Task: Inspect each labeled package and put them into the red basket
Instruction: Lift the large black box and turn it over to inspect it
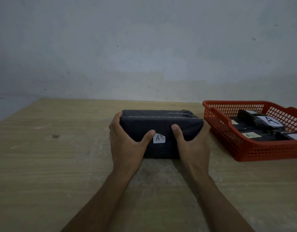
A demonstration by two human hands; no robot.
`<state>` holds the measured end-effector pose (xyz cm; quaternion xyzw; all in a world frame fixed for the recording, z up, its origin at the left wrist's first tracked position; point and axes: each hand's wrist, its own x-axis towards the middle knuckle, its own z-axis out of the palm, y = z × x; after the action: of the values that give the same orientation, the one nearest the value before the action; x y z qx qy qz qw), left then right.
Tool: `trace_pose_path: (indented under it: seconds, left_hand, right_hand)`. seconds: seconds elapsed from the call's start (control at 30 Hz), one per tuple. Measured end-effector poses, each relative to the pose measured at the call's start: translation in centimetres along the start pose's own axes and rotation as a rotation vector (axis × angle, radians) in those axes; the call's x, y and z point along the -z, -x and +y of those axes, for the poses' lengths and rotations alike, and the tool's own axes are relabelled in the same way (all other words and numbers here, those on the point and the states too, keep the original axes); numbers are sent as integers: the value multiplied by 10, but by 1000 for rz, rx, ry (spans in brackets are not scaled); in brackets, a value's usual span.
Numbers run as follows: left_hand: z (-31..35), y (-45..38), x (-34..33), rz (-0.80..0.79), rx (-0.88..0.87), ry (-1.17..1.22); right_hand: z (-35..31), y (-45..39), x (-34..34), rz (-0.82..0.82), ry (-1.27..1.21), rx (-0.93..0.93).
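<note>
**A:** Starting with the biggest thing: we are working over the pale wooden surface point(60, 164), which is filling the lower half of the frame under a bare grey wall point(144, 47). What are we seeing at the right edge?

**B:** We are seeing the red basket point(228, 141) sitting mid-right, partly cut off by the frame. It is already holding several dark packages point(254, 122) with white "A" labels, so we are judging the task to be well along.

**A:** And the step in hand?

**B:** We are inspecting. The black wrapped package point(161, 124) is lying at the centre of the frame, just left of the basket and apart from it. Whether it is resting on the surface or being lifted slightly, we cannot tell.

**A:** How are we holding it?

**B:** We are clamping it from both ends: the left hand point(127, 144) is curling round the left end with its thumb pressing on top, and the right hand point(192, 146) is doing the same at the right end. The small white label point(158, 138) marked "A" is showing between our thumbs, facing up towards us.

**A:** So what is the next move asking of us?

**B:** Probably we are going to be lifting it clear over the basket's near wall, carrying it right, and finding room among the packages already inside.
</note>
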<state>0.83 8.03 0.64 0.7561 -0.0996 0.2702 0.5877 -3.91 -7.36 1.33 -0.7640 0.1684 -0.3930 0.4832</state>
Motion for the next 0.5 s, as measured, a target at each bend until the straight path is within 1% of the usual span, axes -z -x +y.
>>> trace_pose_path:
  seconds: [0.07,0.13,0.23,0.33,0.4,0.5]
  left_hand:
    - [0,0,0,-9,9,24]
    - [2,0,0,-3,52,115]
    - [7,-3,4,84,116,239]
    - [7,-6,8,147,136,279]
    - [5,-6,8,165,106,268]
    - [3,-5,8,189,-8,203]
  right_hand:
    - [-1,0,0,-3,-36,4]
    - [-3,0,0,-5,-88,9]
    - [-6,1,1,-18,-154,20]
    - [-8,3,2,-39,-200,30]
    - [-10,5,2,-43,-222,4]
    - [-8,3,4,-29,-207,-34]
